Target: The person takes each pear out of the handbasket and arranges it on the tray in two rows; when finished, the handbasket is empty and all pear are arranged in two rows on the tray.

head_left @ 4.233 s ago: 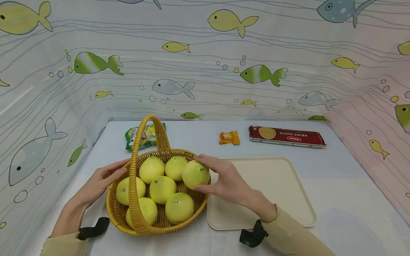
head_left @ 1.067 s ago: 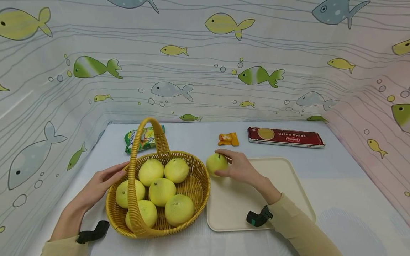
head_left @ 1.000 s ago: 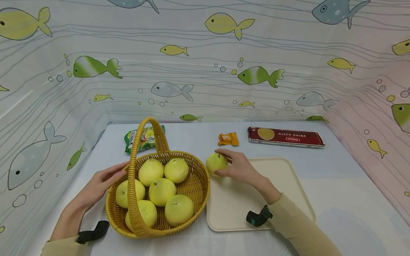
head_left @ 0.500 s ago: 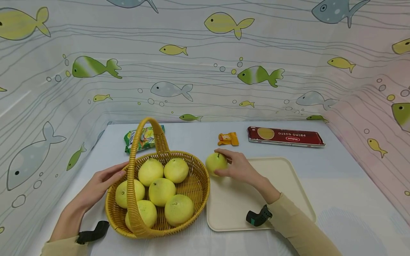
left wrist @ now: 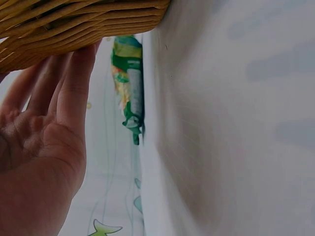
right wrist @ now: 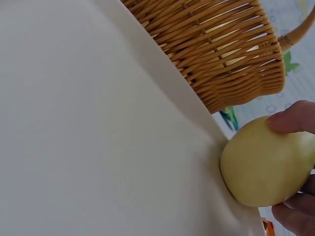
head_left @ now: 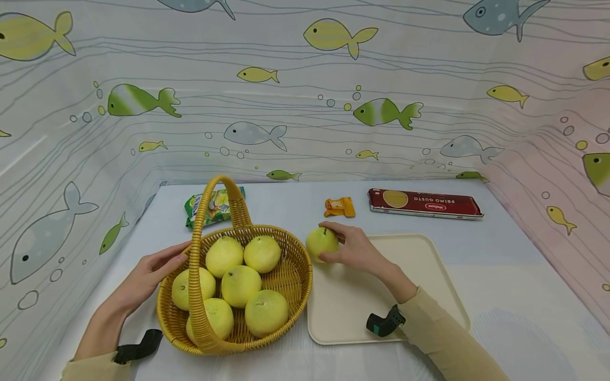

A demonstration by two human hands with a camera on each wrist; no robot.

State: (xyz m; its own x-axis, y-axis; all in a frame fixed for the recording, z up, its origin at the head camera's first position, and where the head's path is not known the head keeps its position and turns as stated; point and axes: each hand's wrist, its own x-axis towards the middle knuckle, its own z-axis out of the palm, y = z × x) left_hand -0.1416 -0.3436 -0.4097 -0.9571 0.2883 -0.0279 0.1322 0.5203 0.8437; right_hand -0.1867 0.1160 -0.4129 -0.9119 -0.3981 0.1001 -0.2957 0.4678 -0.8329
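A yellow wicker basket (head_left: pixel 300 312) with a tall arched handle stands left of centre and contains several round yellow-green pears (head_left: pixel 241 286). My left hand (head_left: pixel 151 272) rests against the basket's left side; in the left wrist view its fingers (left wrist: pixel 74 93) extend fairly straight along the woven outside. My right hand (head_left: pixel 357 251) holds one pear (head_left: pixel 320 243) between thumb and fingers at the far left corner of the cream tray (head_left: pixel 395 296). From the right wrist, this pear (right wrist: pixel 266 162) appears low on the tray's corner; part of it is covered by the fingers.
Behind the basket lies a green snack packet (head_left: pixel 216 209). A small orange-wrapped sweet (head_left: pixel 340 207) and a long dark-red biscuit pack (head_left: pixel 425 203) lie beyond the tray. A fish-patterned sheet (head_left: pixel 295 106) encloses the table at the back and sides.
Compared with the oldest frame, my right hand has carried the pear from the basket's right side to the tray's far left corner. Over the last second both hands stay put.
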